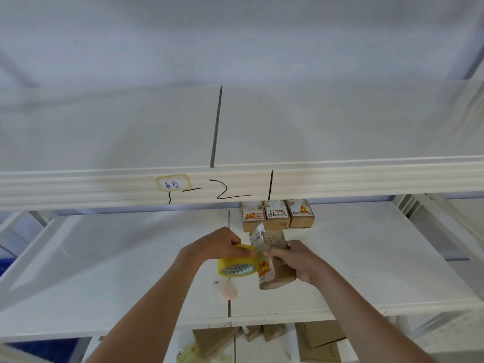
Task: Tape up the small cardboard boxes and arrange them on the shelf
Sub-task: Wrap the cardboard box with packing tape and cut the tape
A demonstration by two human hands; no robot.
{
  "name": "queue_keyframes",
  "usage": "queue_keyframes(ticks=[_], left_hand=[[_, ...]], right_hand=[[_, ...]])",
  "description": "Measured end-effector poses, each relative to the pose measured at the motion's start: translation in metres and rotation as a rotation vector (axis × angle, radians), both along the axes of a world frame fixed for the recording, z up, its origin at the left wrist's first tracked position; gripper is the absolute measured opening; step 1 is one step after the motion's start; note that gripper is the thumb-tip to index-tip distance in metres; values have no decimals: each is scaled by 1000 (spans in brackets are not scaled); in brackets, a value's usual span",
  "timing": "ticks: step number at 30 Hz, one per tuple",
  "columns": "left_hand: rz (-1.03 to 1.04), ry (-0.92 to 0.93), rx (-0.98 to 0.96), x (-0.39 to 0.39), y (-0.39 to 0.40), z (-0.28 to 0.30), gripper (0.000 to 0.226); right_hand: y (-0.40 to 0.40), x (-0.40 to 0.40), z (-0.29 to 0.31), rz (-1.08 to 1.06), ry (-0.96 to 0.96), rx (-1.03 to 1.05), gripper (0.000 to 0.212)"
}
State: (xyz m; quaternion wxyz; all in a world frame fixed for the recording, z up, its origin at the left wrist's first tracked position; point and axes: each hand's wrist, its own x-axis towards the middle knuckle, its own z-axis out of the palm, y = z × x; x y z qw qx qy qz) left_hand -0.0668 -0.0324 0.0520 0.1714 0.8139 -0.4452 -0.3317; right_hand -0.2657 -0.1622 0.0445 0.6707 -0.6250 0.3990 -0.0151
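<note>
Head view, looking forward and down into a white shelving unit. The left hand (220,244) is curled round a roll of yellowish transparent tape (237,265), thumb and fingers over its upper rim, the roll's hollow core facing the camera. The right hand (293,260) grips a small cardboard box (272,260) from its right side, fingers wrapped round the body, holding it tilted above the middle shelf board (366,258). The two hands meet at the box's left face, where a short length of tape appears to run from roll to box; the exact point of contact is too small to confirm.

Judgement: the box is held off the board so tape can be drawn round it freely, and the roll is kept close to keep the strip short and taut. Sealing is in hand and not finished.

Three small boxes (277,214) stand in a row at the back of the same board, touching side by side, partly hidden by the front beam (104,187) of the shelf above. These look already placed, so the held box probably goes next to them.

Materials: boxes are plain brown corrugated card, rectangular, with white and orange printed labels; the held one shows a barcode label. Tape is glossy and smooth. Shelf boards are flat matt white. A pale pink rounded object (226,289) lies on the board beneath the roll; its identity is unclear. The beam carries a handwritten label and black marker strokes. Flattened card pieces (314,339) lie on the lower shelf.
</note>
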Motion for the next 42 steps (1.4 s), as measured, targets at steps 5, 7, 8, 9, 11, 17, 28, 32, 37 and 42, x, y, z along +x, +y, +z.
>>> queue_keyframes(ticks=[5, 7, 8, 9, 11, 17, 28, 32, 37, 42], left_hand=[[63, -68, 16, -2, 0, -7, 57], [66, -52, 0, -3, 0, -8, 57], [65, -34, -11, -3, 0, -8, 57], [59, -3, -25, -2, 2, -8, 57], [49, 85, -54, 2, 6, -8, 56], [54, 23, 0, 6, 6, -12, 55], [126, 42, -28, 5, 0, -3, 71], [118, 83, -23, 8, 0, 1, 70], [85, 102, -16, 9, 1, 2, 53], [41, 156, -52, 9, 7, -2, 42]], right_hand=[[-4, -3, 3, -7, -23, 11, 34], [-5, -3, 3, -23, -27, 12, 33], [-5, -3, 3, -37, -32, 13, 32], [-7, -4, 3, -56, -39, 14, 31], [-11, -5, 4, -87, -50, 11, 30], [-12, -11, 3, -48, -49, -1, 31], [0, -14, 16, 12, -244, 188, 33], [4, -12, 14, -16, -297, 211, 40], [3, -10, 13, 7, -309, 250, 50], [-1, -9, 9, -10, -288, 271, 32]])
